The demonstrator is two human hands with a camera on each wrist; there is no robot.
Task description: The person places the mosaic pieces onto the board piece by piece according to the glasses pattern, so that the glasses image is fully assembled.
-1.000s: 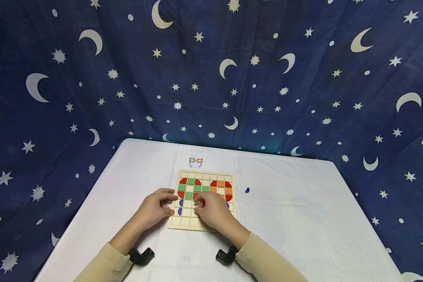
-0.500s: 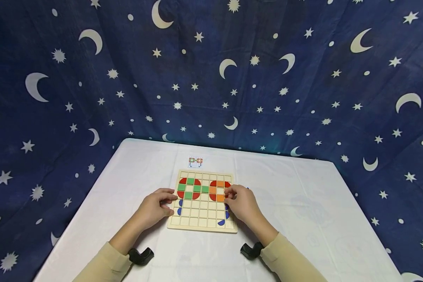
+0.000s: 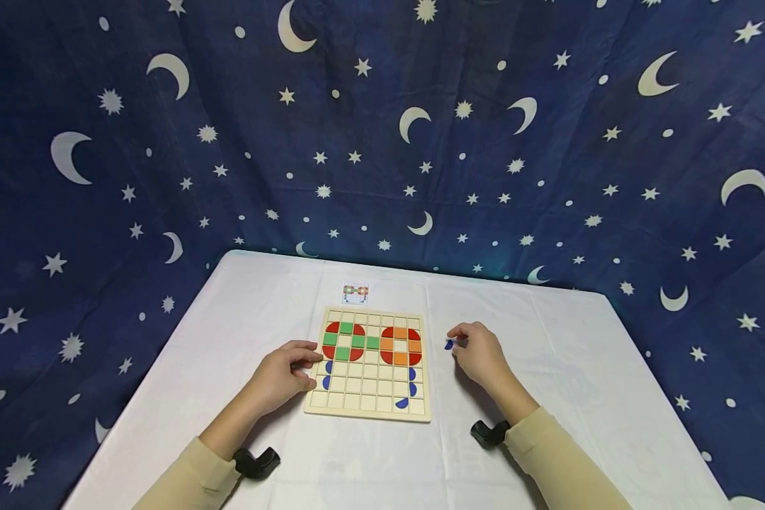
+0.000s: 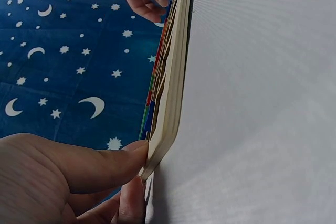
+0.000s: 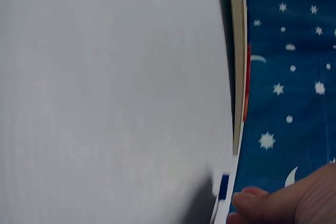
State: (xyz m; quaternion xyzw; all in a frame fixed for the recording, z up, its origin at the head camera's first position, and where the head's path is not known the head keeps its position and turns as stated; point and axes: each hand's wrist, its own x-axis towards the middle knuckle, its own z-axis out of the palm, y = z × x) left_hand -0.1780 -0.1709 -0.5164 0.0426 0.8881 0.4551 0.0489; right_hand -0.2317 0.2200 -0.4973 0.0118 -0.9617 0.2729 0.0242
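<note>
A square wooden board (image 3: 370,418) with a grid of cells lies in front of me, carrying red, green and orange pieces in two rounded shapes plus several blue half-circles. My left hand (image 3: 283,375) rests with thumb and fingertips against its left edge; in the left wrist view the thumb (image 4: 105,167) meets that edge close to the near corner. Right of the board lies one loose blue half-circle piece (image 3: 449,345). My right hand (image 3: 481,354) has its thumb and index fingertips right at this piece. The right wrist view shows the blue piece (image 5: 223,187) just beside the fingertips.
Behind the board lies a small printed card (image 3: 355,294) with a matching coloured pattern. A white cloth (image 3: 548,397) covers the table. At its back hangs a dark blue curtain (image 3: 382,142) with moons and stars. Black wrist mounts (image 3: 258,464) sit at both cuffs.
My right hand has moved from over the middle of the board, across its right side, to the loose blue half-circle. The left hand has stayed at the left edge.
</note>
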